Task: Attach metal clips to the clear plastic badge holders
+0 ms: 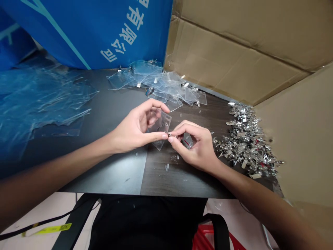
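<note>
Over the middle of the table, my left hand (142, 126) grips a clear plastic badge holder (164, 121) that hangs below and behind its fingers. My right hand (196, 144) pinches a small metal badge clip (171, 135) between thumb and fingertips. The clip meets the holder's edge beside my left thumb; whether it is fastened there is hidden by the fingers. Some small clear scraps (167, 167) lie on the wood-grain surface under the hands.
A heap of metal clips (247, 139) lies at right, by a cardboard wall (234, 52). Behind the hands is a pile of clear holders with clips (156, 81). Flat clear plastic sleeves (52, 100) cover the left side. The dark table (117, 173) ends before my lap.
</note>
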`<state>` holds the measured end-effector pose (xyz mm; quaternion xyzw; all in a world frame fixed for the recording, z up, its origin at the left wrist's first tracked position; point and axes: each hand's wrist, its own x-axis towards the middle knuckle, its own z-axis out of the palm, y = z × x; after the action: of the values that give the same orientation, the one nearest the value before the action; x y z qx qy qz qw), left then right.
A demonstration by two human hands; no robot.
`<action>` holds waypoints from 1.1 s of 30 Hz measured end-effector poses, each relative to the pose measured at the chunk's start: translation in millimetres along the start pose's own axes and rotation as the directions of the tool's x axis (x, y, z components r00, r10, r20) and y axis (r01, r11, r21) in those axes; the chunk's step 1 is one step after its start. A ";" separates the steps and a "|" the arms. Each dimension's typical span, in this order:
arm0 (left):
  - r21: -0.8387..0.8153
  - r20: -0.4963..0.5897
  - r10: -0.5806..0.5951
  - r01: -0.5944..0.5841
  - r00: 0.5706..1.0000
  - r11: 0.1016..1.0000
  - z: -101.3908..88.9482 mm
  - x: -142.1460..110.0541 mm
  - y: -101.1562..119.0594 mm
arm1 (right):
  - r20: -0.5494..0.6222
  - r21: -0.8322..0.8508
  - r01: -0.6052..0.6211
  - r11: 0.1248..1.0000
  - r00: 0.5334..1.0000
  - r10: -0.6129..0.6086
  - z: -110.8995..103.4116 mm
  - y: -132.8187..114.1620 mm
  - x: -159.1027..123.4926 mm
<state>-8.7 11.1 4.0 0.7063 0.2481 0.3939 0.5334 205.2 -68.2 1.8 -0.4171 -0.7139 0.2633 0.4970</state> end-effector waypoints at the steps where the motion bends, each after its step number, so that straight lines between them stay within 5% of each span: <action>1: -0.018 0.016 -0.004 0.004 1.000 1.000 -0.8 0.5 0.7 | 0.001 -0.001 0.001 1.000 1.000 -0.001 -0.4 -1.2 0.3; 12: -0.028 0.172 -0.033 0.039 0.985 0.999 -10.6 2.2 8.9 | -0.013 0.036 -0.001 0.999 1.000 0.001 -2.4 -2.4 1.4; 16: 0.154 0.237 -0.088 0.052 0.967 0.987 -36.0 12.5 16.8 | 0.071 -0.036 -0.059 0.998 0.996 0.061 -6.0 -5.1 5.5; 21: 0.376 0.324 -0.314 0.183 0.893 0.908 -72.7 25.1 29.9 | 0.228 -0.294 -0.159 0.943 0.946 0.230 -27.7 -8.4 20.3; 24: 0.305 0.162 -0.385 0.325 0.909 0.895 -84.9 32.3 28.4 | 0.144 -0.423 -0.189 0.886 0.952 0.272 -48.9 -6.9 29.6; 26: 0.141 -0.116 -0.332 0.346 0.936 0.928 -92.0 39.3 22.5 | 0.078 -0.486 -0.200 0.851 0.960 0.270 -61.7 -5.2 34.4; 29: -0.069 -0.525 -0.164 0.150 0.835 0.986 -108.2 49.9 13.9 | 0.015 -0.533 -0.235 0.813 0.958 0.286 -75.3 -4.0 39.3; 31: 0.051 -0.569 -0.137 0.201 0.811 0.978 -124.1 53.0 12.6 | 0.007 -0.577 -0.275 0.769 0.940 0.342 -82.8 -3.8 40.8; 33: 0.325 -0.538 -0.164 0.383 0.827 0.865 -142.6 50.8 15.2 | 0.021 -0.667 -0.298 0.682 0.908 0.418 -92.0 -2.2 40.8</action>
<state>-98.0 125.1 50.5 0.6353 0.5553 0.4155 0.3398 283.5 -37.8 57.3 -0.6707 -0.7042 0.1260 0.1961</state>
